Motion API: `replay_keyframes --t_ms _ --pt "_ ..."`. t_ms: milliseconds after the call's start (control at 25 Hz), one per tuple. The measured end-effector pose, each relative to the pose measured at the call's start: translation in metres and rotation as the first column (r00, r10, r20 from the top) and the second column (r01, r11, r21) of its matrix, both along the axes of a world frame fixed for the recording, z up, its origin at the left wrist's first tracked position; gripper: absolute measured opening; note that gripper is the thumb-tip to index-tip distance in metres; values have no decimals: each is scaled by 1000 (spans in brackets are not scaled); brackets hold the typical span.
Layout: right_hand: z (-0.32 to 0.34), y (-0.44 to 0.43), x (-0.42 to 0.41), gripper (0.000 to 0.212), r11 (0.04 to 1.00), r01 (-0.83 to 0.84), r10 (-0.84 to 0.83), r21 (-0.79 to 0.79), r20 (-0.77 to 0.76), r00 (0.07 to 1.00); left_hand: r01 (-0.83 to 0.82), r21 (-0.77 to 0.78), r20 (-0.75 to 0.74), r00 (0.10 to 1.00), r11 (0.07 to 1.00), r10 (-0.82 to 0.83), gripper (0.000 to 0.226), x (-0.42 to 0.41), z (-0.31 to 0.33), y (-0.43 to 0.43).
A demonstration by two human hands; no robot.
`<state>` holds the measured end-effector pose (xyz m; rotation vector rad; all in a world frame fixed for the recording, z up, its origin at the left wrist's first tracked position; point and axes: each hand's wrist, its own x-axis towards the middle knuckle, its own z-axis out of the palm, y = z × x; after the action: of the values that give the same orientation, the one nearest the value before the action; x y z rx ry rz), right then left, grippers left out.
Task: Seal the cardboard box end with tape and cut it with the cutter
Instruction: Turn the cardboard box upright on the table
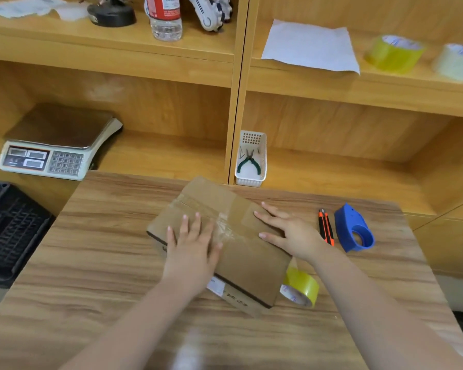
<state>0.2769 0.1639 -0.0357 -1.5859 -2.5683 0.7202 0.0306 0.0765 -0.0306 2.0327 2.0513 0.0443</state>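
A flat cardboard box [247, 259] lies at an angle in the middle of the wooden table [96, 263], with clear tape wrinkled across its top. My left hand [191, 245] rests flat on the box's left part, fingers spread. My right hand [286, 231] lies flat on the box's right edge, fingers spread too. Neither hand holds anything. A yellow tape roll [302, 288] sits on the table just right of the box's near corner, partly hidden by it. An orange and black cutter [326, 227] lies to the right of my right hand.
A blue tape dispenser [354, 228] stands beside the cutter. A white basket [251, 160] holding pliers, a weighing scale [55, 145], a bottle [165, 18], paper [310, 46] and two more tape rolls [394, 53] sit on the shelves behind. A black crate [8, 228] is at left.
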Motion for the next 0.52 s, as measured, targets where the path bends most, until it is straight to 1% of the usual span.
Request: replay_keyframes --t_ms 80,120,200,280,360,440,480,520 --pt "-3 -4 -2 56 999 22 -22 27 -7 1000 -78 -92 -42 996 993 74 83 28 -4 -9" --pt "-4 -7 -3 57 998 49 -48 37 -14 999 -80 -112 -78 994 990 71 92 32 -7 -6" --pt "-4 -15 -3 59 990 128 -128 53 -13 992 8 -111 -107 994 994 -19 99 26 -11 14" --pt "-3 -24 -2 58 977 208 -210 42 37 977 149 -147 -66 985 978 -160 94 14 -7 38" --pt "0 -39 -4 60 963 266 -269 44 105 957 243 -202 -48 965 949 -258 83 7 0 55" --pt "5 -60 -13 63 941 336 -339 42 134 931 300 -162 -66 947 940 -313 66 7 3 61" --pt "7 -71 -20 65 931 364 -365 38 137 921 314 -127 -39 946 941 -321 59 9 2 60" --pt "8 -82 -25 66 928 371 -372 33 134 919 311 -104 18 950 945 -311 54 11 1 57"
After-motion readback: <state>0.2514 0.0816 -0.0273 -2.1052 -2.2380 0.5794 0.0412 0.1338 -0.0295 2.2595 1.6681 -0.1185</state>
